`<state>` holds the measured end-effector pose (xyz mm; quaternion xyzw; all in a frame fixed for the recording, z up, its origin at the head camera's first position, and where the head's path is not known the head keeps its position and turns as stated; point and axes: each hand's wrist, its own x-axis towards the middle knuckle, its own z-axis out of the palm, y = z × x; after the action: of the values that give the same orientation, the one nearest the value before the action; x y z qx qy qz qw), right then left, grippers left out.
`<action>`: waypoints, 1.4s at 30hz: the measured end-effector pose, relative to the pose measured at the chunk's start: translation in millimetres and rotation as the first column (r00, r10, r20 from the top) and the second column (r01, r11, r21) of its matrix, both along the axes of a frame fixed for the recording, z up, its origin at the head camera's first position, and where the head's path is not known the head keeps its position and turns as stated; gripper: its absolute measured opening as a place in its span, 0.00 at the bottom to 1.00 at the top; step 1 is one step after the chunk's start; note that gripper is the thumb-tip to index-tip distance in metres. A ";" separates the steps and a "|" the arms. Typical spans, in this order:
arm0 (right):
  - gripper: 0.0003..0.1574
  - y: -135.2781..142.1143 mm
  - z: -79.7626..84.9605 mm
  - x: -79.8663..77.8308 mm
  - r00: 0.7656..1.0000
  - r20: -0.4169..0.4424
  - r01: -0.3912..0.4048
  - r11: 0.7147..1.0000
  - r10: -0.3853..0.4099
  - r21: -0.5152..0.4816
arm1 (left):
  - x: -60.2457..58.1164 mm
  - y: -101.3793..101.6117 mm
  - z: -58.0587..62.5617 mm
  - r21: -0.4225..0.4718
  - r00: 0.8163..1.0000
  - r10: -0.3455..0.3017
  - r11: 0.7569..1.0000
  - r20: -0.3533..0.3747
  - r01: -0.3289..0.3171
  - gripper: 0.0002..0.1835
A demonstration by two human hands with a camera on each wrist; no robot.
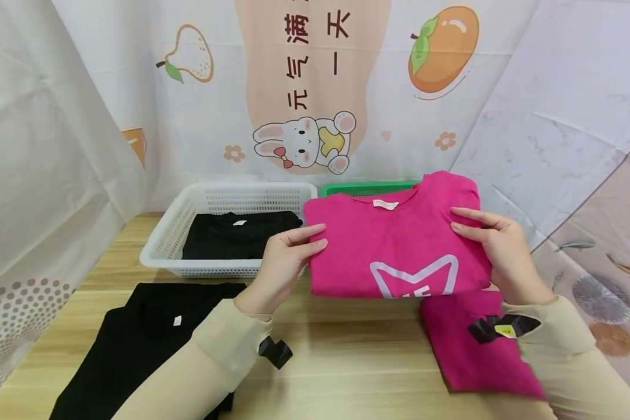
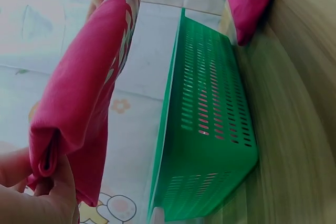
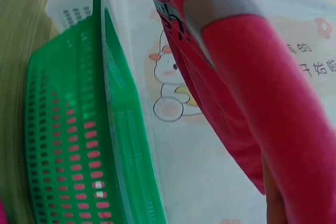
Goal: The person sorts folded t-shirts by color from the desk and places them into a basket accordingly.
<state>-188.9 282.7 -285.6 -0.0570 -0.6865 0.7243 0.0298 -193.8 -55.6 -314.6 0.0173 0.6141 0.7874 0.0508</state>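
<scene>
A folded pink T-shirt (image 1: 399,233) with a white star outline hangs between my two hands, its neckline and label toward the back. My left hand (image 1: 283,262) pinches its left side, and the left wrist view shows thumb and fingers around the rolled fold. At the right side, my right hand (image 1: 509,251) grips the shirt with fingers on its front. The shirt overlaps the green basket (image 2: 205,98) in the head view, leaving only the back rim visible there. Pink shows through the holes in this basket's wall.
Left of it stands a white basket (image 1: 170,248) with a folded black garment (image 1: 236,239) inside. Another black garment (image 1: 131,338) lies on the wooden table (image 1: 336,361) at front left. Folded pink cloth (image 1: 483,344) lies at front right, partly under my right forearm. A printed curtain hangs behind.
</scene>
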 end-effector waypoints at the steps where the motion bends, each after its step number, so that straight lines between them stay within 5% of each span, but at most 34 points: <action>1: 0.27 0.7 1.1 -2.3 1.000 0.003 0.006 1.000 -0.006 0.005 | -2.3 2.3 0.1 -0.005 1.000 0.012 1.000 -0.001 -0.012 0.19; 10: 0.28 9.7 5.3 -23.9 0.997 0.044 0.056 0.997 -0.059 0.061 | -23.1 19.8 1.2 -0.139 0.999 0.042 0.989 -0.026 -0.045 0.21; 20: 0.23 14.9 6.7 -51.4 0.992 0.084 0.082 0.981 -0.098 0.176 | -45.7 29.1 -7.2 -0.312 0.993 -0.058 0.950 -0.101 0.024 0.28; 26: 0.22 24.3 1.3 -60.7 0.997 0.079 -0.030 0.984 0.016 0.178 | -55.5 30.8 -13.3 -0.431 0.984 -0.167 0.894 -0.062 0.124 0.32; 32: 0.21 34.4 -3.7 -67.4 0.993 0.065 -0.104 0.990 0.098 0.096 | -62.4 34.7 -15.1 -0.441 0.980 -0.192 0.885 -0.047 0.152 0.32; 42: 0.18 36.8 -6.8 -84.6 1.000 0.031 0.002 0.982 -0.008 0.187 | -73.2 41.3 -13.0 -0.429 0.980 -0.195 0.889 -0.034 0.162 0.34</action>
<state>-273.5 319.5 -292.5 -0.0669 -0.7518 0.6554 0.0261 -267.0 -14.4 -327.7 0.0924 0.7677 0.6258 0.1020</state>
